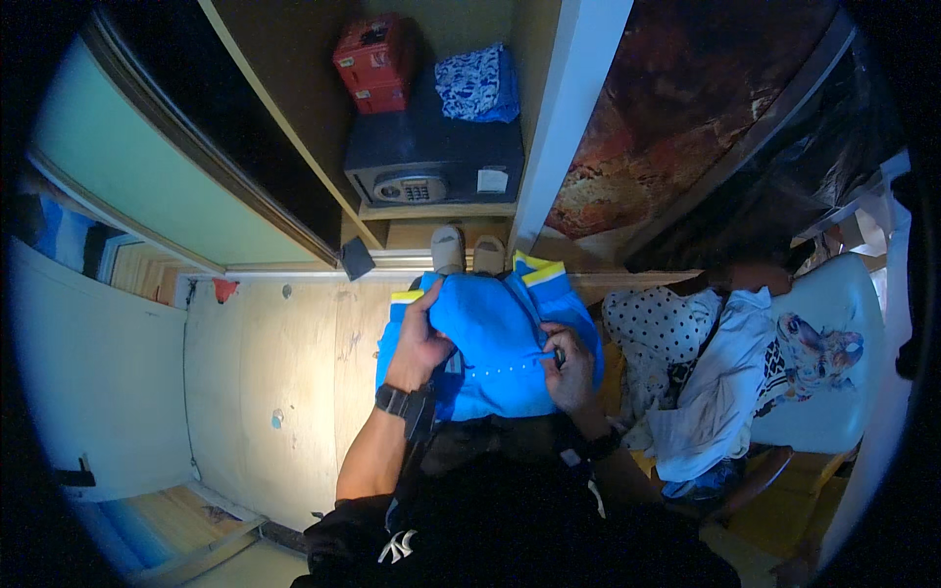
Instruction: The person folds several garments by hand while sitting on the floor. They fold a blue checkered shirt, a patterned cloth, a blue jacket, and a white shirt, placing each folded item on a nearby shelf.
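Observation:
A bright blue shirt [489,323] is held bunched in front of my body. Yellow and white bands trim its sleeve ends, and a row of small white dots crosses the lower part. My left hand [423,344] grips the fabric along the left side, thumb pointing up its edge; some of the fingers are hidden beneath the cloth. On the right side, my right hand [568,364] pinches a fold between thumb and curled fingers. A dark watch [393,399] is on my left wrist.
A dark safe [434,165] with a keypad stands in the open cabinet ahead, bearing red boxes [375,66] and folded patterned cloth [470,81]. To my right, clothes [709,389] are heaped on a pale chair [823,353]. Beige slippers [448,250] sit below the safe.

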Available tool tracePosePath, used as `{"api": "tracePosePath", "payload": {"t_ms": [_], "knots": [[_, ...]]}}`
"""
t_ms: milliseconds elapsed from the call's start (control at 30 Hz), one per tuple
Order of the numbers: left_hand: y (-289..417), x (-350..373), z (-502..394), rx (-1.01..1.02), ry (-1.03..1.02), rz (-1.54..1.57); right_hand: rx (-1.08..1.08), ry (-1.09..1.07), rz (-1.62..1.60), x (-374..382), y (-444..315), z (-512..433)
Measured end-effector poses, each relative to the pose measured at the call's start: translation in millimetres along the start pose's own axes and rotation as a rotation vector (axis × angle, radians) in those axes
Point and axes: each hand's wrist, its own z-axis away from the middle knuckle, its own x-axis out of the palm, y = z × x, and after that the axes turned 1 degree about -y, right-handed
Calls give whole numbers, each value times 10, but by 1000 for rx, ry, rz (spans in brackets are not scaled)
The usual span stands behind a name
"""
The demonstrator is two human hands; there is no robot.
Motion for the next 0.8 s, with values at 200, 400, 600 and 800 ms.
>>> {"api": "tracePosePath", "payload": {"t_ms": [200,400,600,800], "knots": [[169,-375,406,294,137,-976,97,105,-62,-32,180,-101],[4,-442,655,627,465,-2183,184,-204,704,-141,-213,-222],[-65,-391,622,901,285,-2201,-349,-36,299,202,-1096,-362],[-34,-353,744,677,469,-2154,-152,-594,578,634,-767,-117]]}}
